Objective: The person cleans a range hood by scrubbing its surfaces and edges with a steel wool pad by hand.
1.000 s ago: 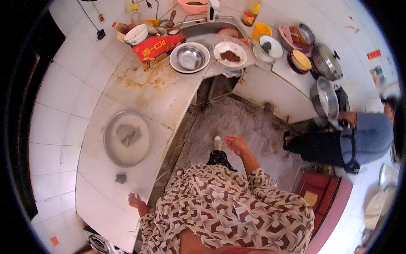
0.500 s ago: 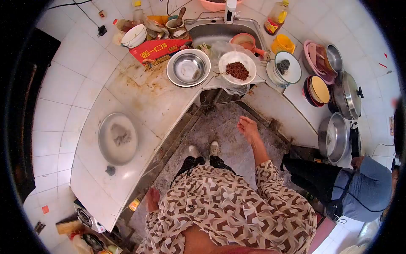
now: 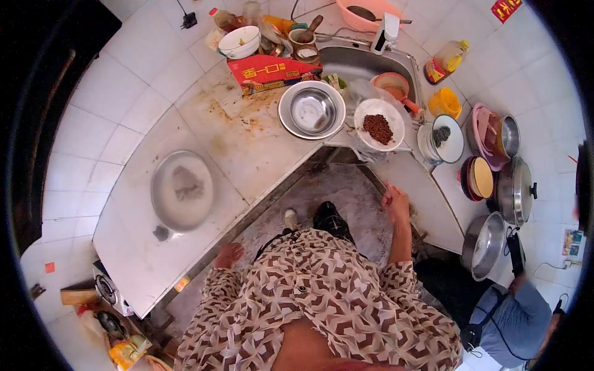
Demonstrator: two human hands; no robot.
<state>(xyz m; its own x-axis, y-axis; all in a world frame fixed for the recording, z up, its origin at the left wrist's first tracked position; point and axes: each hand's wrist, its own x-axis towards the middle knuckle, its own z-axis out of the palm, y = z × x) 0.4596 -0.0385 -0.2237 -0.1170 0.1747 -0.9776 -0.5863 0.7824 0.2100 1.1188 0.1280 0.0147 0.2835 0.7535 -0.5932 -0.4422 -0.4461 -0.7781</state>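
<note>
My left hand (image 3: 229,254) hangs low beside the front edge of the left counter, holding nothing, with its fingers apart. My right hand (image 3: 395,203) is stretched forward over the floor near the cabinet edge. Its fingers are loosely bent and apart, and nothing shows in them. Ahead of it on the counter stands a white bowl of dark red peppercorn-like bits (image 3: 378,128). Left of that bowl, a steel bowl (image 3: 312,112) sits inside a wider white one. A round metal tray (image 3: 183,191) with a grey patch lies on the left counter, a dark scrubber (image 3: 161,233) beside it.
Behind the bowls are a sink (image 3: 362,65) with an orange-handled dipper (image 3: 393,86), a red box (image 3: 272,73) and an oil bottle (image 3: 445,62). Enamel bowls, a lidded pot (image 3: 515,191) and a steel basin (image 3: 484,246) line the right counter. Another person (image 3: 510,321) is at the right.
My body has moved forward, one foot stepping ahead, and the view has shifted. My right hand is nearer the right-hand cabinet. The bowls and tray stay where they were on the counter.
</note>
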